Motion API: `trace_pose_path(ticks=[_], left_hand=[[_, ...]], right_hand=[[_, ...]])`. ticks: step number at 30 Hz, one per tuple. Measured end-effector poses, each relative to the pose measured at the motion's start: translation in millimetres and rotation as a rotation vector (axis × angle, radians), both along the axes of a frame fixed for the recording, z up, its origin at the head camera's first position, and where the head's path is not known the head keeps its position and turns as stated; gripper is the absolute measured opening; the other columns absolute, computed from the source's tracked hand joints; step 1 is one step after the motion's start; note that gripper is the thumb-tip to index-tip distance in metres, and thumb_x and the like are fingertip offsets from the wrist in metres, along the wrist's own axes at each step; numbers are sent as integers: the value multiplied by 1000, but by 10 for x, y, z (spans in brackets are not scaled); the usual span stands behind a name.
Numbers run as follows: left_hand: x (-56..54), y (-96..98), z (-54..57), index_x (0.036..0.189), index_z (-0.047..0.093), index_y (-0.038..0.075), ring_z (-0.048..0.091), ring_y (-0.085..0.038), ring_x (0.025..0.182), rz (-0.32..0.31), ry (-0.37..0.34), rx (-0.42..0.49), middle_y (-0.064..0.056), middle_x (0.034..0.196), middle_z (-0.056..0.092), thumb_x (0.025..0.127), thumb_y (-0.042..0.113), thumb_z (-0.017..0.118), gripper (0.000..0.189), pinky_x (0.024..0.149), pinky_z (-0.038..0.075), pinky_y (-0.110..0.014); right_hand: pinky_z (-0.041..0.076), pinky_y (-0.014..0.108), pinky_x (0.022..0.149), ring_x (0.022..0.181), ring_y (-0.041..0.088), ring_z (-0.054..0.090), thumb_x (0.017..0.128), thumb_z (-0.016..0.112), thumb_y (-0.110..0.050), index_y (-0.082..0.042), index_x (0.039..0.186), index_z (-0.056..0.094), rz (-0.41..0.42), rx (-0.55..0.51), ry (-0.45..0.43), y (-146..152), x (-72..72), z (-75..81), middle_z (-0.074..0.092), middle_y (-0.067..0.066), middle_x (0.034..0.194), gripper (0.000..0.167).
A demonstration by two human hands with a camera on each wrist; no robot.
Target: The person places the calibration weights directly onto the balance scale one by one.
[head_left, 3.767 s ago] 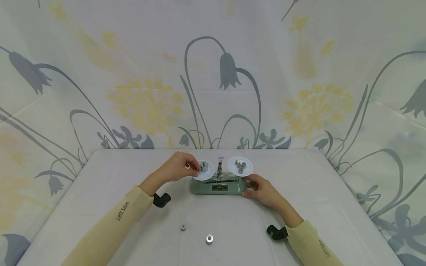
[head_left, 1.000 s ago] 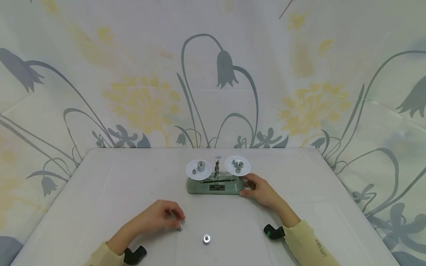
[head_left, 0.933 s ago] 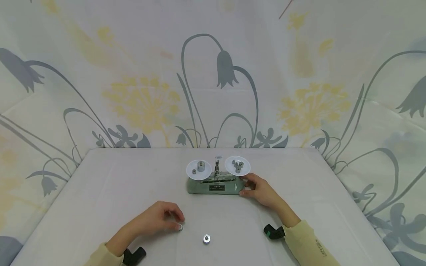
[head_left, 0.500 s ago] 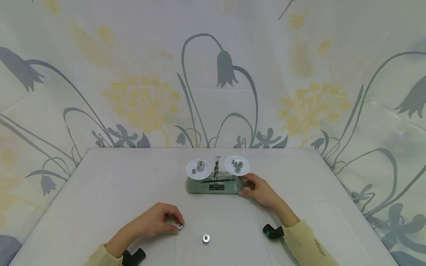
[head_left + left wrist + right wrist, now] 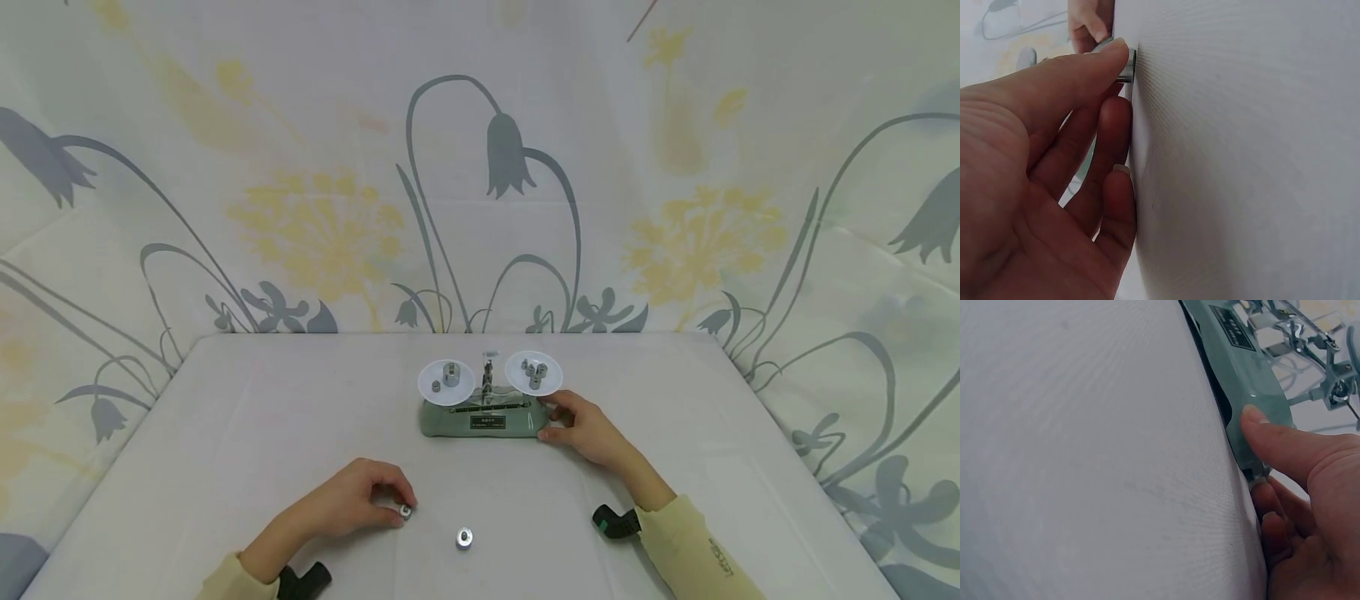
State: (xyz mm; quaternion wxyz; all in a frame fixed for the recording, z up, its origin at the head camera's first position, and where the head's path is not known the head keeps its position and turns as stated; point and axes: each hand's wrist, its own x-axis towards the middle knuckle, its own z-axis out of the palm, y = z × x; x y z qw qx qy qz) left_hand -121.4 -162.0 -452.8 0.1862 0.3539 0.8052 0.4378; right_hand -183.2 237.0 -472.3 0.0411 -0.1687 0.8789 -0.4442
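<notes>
A green balance scale stands toward the back of the table, with a white pan on each side. The left pan bears a larger metal weight and a small one. Several small weights are grouped on the right pan. My left hand pinches a small metal weight between thumb and fingers, low at the tabletop. My right hand grips the right end of the scale's base, thumb on its front face and fingers curled behind.
Another metal weight stands on the white tabletop to the right of my left hand. A flower-printed curtain hangs behind the table's back edge.
My left hand has come from the left pan, where a small weight now sits, down to the weight on the table and pinches it. My right hand keeps its grip on the scale.
</notes>
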Motion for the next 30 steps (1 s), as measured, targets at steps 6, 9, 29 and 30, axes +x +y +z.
trace_pose_path(ticks=[6, 9, 29, 30], left_hand=[[22, 20, 30, 98, 72, 19, 62, -10, 89, 16, 3, 3, 10, 95, 68, 85, 14, 79, 15, 82, 51, -28], [31, 25, 35, 97, 72, 19, 62, -10, 87, 26, 18, 8, 11, 92, 68, 85, 15, 79, 14, 79, 50, -28], [18, 18, 71, 96, 72, 23, 61, -8, 89, 86, 24, -36, 14, 94, 68, 85, 17, 80, 15, 79, 48, -29], [16, 19, 73, 97, 72, 23, 61, -8, 89, 88, 24, -36, 14, 94, 68, 85, 17, 80, 15, 79, 48, -30]], right_hand=[[45, 36, 83, 101, 22, 56, 83, 82, -16, -9, 135, 59, -1, 5, 4, -3, 2, 5, 62, 6, 120, 57], [45, 36, 82, 100, 22, 56, 83, 82, -18, -9, 135, 59, 0, 12, 4, -6, 5, 4, 62, 5, 120, 57], [44, 33, 80, 99, 21, 54, 83, 81, -18, -9, 136, 59, -3, 12, 8, -5, 17, 13, 61, 3, 117, 58], [44, 33, 80, 99, 21, 54, 83, 81, -18, -9, 136, 59, -3, 11, 9, -4, 17, 14, 61, 4, 118, 58]])
